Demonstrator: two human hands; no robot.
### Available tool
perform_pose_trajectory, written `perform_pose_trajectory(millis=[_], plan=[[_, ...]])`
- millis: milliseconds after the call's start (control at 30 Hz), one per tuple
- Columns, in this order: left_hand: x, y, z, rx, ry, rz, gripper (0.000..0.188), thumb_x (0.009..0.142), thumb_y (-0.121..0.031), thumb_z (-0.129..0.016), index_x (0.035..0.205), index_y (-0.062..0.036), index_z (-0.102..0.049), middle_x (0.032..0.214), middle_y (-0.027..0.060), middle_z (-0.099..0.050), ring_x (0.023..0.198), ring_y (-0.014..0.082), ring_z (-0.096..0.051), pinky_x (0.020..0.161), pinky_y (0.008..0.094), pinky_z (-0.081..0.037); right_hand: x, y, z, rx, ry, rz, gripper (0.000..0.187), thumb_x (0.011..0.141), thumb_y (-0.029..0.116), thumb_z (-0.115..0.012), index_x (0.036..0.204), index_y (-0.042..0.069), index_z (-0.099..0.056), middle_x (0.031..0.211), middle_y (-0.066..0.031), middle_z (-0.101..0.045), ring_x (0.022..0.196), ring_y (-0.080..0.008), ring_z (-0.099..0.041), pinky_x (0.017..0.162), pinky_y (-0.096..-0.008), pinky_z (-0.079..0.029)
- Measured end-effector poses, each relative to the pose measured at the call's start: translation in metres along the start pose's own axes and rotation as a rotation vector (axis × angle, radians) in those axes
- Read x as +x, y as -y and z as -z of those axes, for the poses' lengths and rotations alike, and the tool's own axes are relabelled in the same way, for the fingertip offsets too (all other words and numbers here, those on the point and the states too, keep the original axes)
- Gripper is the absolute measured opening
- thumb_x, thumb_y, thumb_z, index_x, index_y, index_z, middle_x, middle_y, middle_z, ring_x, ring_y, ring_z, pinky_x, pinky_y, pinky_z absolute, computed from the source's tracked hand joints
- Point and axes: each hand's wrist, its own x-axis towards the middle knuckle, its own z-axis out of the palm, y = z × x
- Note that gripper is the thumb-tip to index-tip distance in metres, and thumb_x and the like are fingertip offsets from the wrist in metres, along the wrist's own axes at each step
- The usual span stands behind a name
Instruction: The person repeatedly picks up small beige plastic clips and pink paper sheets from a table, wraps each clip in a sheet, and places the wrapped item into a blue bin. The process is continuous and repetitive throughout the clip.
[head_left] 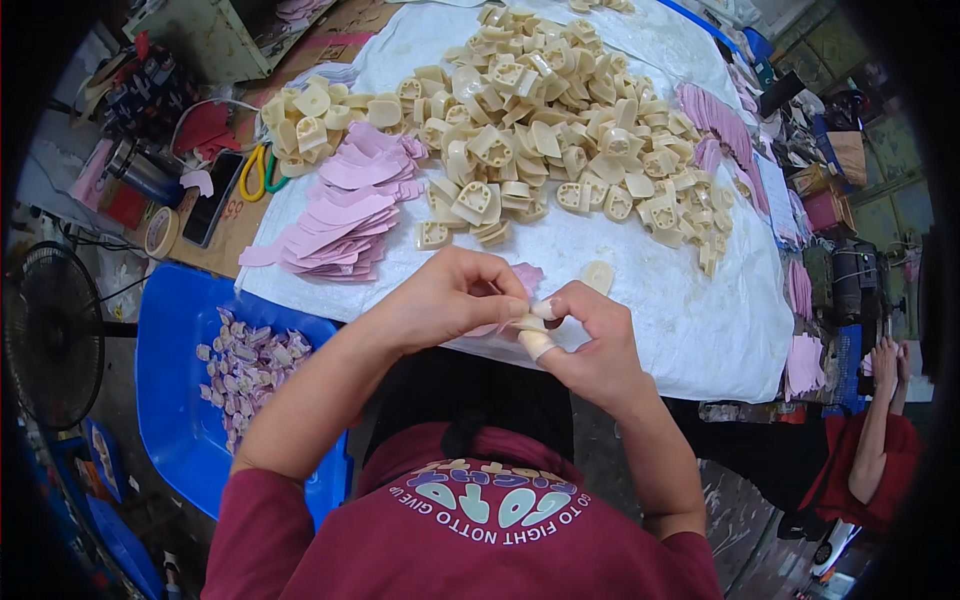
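Note:
Above the near edge of the white-covered table, my two hands meet. My right hand (600, 338), with pale coverings on thumb and forefinger, pinches a small cream shoe heel (527, 322). My left hand (462, 290) is closed at the fingertips on the edge of a thin pink piece against that heel; the fingers partly hide it. Just beyond lie a loose pink piece (527, 274) and a single cream heel (598, 277). A big heap of cream heels (540, 130) covers the far middle, and a fanned stack of pink cut pieces (345, 215) lies to its left.
A blue bin (165, 400) at the left holds many pink-covered heels. Scissors (258, 172), a phone (212, 200), a tape roll (161, 232) and a flask (143, 172) sit on the left. A fan (52, 335) stands further left. At the right is another person's arm (872, 430).

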Motion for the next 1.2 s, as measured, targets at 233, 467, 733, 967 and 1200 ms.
perform_pose_trajectory(millis=[233, 467, 733, 967, 1200], plan=[[-0.014, 0.023, -0.012, -0.288, -0.079, -0.275, 0.018, 0.089, -0.012, -0.066, 0.101, 0.0004, -0.069, 0.098, 0.0049, -0.064, 0.086, 0.0103, -0.058, 0.076, 0.0257, -0.047, -0.006, 0.008, -0.005, 0.68, -0.051, -0.499, 0.016, 0.075, 0.003, -0.073, 0.081, 0.001, -0.058, 0.077, 0.0, -0.062, 0.069, -0.0034, -0.057, 0.06, -0.0206, -0.047], [-0.01, 0.011, -0.026, 0.405, -0.376, -0.556, 0.007, 0.085, -0.003, -0.061, 0.09, 0.0008, -0.064, 0.098, 0.0118, -0.062, 0.102, 0.023, -0.06, 0.089, 0.034, -0.045, -0.001, 0.01, -0.013, 0.501, -0.094, -0.498, 0.016, 0.075, 0.004, -0.073, 0.081, 0.001, -0.059, 0.074, -0.001, -0.061, 0.067, -0.0036, -0.056, 0.058, -0.0203, -0.046], [-0.022, 0.011, -0.032, 0.301, -0.336, -0.478, 0.005, 0.088, -0.002, -0.061, 0.093, -0.0017, -0.062, 0.116, 0.0107, -0.053, 0.099, 0.0155, -0.058, 0.084, 0.0284, -0.047, 0.002, 0.011, -0.002, 0.133, -0.06, -0.176, 0.021, 0.073, 0.009, -0.076, 0.083, 0.0, -0.06, 0.08, -0.0036, -0.065, 0.072, -0.012, -0.062, 0.061, -0.0268, -0.049], [-0.033, 0.015, -0.032, 0.048, -0.345, -0.77, 0.019, 0.083, 0.006, -0.064, 0.099, -0.0028, -0.06, 0.129, 0.0177, -0.045, 0.098, 0.0172, -0.06, 0.084, 0.0276, -0.049, -0.003, 0.023, 0.005, 0.193, -0.324, 0.033, 0.061, 0.075, 0.022, -0.079, 0.123, -0.005, -0.053, 0.13, -0.02, -0.053, 0.117, -0.0296, -0.056, 0.097, -0.0397, -0.044], [-0.037, -0.004, -0.039, 0.625, -0.325, -0.989, 0.031, 0.07, 0.01, -0.068, 0.096, -0.0041, -0.063, 0.099, 0.0185, -0.065, 0.088, 0.0271, -0.066, 0.07, 0.0314, -0.055, -0.027, 0.016, -0.004, 1.127, -0.223, -0.291, 0.039, 0.088, 0.007, -0.065, 0.122, -0.009, -0.056, 0.114, -0.0166, -0.065, 0.106, -0.0225, -0.063, 0.096, -0.0364, -0.048]])
